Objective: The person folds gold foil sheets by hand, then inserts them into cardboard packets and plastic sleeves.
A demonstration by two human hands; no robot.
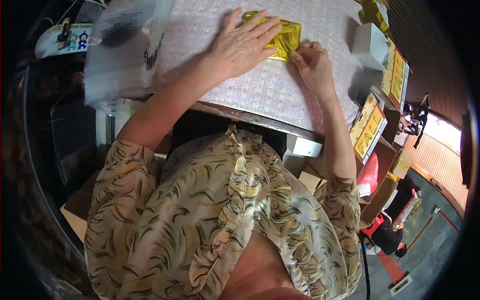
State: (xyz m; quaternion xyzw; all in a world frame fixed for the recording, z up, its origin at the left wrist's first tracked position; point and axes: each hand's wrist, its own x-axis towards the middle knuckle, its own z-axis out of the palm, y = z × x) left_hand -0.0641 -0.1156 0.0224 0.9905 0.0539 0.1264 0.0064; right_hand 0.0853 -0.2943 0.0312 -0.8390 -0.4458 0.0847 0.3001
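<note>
A shiny yellow-gold wrapped packet (pixel 287 37) lies flat on the pink-and-white patterned tabletop (pixel 260 92). Across its left part rests my left hand (pixel 246 47), palm down with the fingers spread. At the packet's lower right corner is my right hand (pixel 314 60), its thumb and curled fingers pinched on the edge. The packet's far left part is partly hidden under my left fingers.
Clear plastic bags (pixel 122 50) lie at the table's left side. An open white box (pixel 370 47) stands at the right, near printed cartons (pixel 369 127). Brown cardboard boxes (pixel 377 200) stand below on the right. A person in dark clothes (pixel 390 237) is farther off.
</note>
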